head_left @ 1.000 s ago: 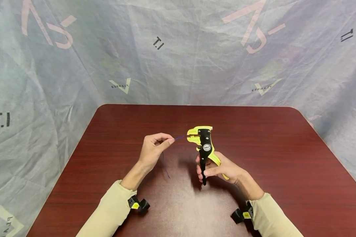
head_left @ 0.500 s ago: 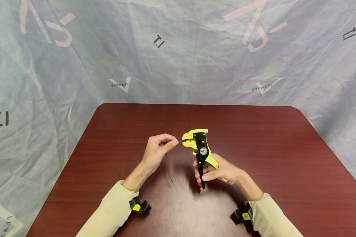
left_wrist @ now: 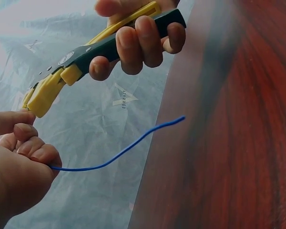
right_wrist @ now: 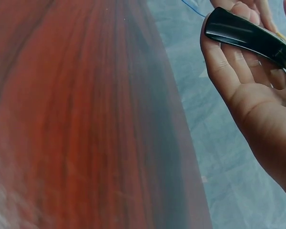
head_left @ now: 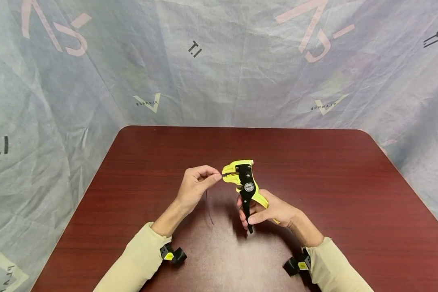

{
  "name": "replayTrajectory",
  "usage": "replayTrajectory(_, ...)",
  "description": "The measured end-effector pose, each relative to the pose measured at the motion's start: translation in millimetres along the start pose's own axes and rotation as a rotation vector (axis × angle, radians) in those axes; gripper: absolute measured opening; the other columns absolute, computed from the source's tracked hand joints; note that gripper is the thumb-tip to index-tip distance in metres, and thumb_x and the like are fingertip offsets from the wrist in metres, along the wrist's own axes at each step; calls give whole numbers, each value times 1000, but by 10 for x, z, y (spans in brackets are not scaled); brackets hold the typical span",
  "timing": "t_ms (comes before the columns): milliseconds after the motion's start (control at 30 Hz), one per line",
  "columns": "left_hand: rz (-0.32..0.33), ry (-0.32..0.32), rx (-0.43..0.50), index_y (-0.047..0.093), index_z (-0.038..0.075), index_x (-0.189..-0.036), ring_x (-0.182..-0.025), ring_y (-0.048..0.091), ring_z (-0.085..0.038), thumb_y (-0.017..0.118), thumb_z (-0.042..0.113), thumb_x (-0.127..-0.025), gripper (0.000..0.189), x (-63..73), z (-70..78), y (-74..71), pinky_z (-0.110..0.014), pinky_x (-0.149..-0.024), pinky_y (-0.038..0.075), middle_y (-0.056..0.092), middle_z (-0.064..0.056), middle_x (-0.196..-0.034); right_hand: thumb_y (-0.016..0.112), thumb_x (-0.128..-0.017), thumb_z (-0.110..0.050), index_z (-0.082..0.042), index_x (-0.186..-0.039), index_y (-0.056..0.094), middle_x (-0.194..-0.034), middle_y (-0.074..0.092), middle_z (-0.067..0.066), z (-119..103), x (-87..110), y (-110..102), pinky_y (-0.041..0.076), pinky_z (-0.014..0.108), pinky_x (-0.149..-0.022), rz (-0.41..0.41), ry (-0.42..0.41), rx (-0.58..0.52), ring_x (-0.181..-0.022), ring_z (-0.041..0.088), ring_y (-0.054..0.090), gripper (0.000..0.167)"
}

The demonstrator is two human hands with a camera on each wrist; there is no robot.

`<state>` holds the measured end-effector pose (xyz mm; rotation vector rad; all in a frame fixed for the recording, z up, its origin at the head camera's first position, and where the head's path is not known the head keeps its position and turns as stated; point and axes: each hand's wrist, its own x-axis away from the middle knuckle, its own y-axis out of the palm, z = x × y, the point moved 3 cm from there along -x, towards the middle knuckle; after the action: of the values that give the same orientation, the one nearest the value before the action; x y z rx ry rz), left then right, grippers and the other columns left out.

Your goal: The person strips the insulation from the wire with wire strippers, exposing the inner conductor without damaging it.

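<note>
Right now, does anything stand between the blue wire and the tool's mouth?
Nothing visible does: the left hand pinches the blue wire right at the mouth of the yellow-and-black tool, gripped by the right hand. How far the wire reaches inside is too small to tell.

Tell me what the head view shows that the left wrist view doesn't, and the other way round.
Only the head view shows the pale sleeves and the black wrist cameras.

Only the left wrist view shows the lower curled fingers of the left hand, where the blue wire comes out.

Both show the wire, both hands, the yellow-and-black tool gripped in the right hand, the red-brown table and the printed backdrop.
</note>
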<state>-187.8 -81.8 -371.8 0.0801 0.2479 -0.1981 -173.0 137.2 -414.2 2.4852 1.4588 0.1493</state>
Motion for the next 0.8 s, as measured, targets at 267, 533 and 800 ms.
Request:
replayTrajectory(267, -6, -19, -10, 65, -20, -93, -66, 52, 1, 66, -6, -88, 16, 1, 14, 19, -17, -63, 44, 65, 19, -70, 69, -87, 8, 11, -116, 46, -91, 67, 2, -10, 1, 10, 59, 36, -76, 20, 10, 33, -80, 17, 70, 36)
replayTrajectory(533, -9, -30, -20, 65, -19, -93, -66, 52, 1, 66, -5, -87, 15, 4, 4, 14, -18, -63, 44, 64, 19, -70, 67, -87, 8, 2, -108, 52, -87, 65, 0, -14, -1, 23, 59, 35, -70, 31, 3, 63, -77, 13, 65, 26)
replayTrajectory(800, -8, -44, -16, 65, -20, -93, -66, 51, 1, 65, -5, -88, 15, 6, -5, 18, -17, -63, 43, 64, 18, -71, 70, -86, 6, 2, -103, 49, -81, 62, -4, 27, 0, 49, 59, 33, -64, 52, 19, 39, -71, 11, 62, 27)
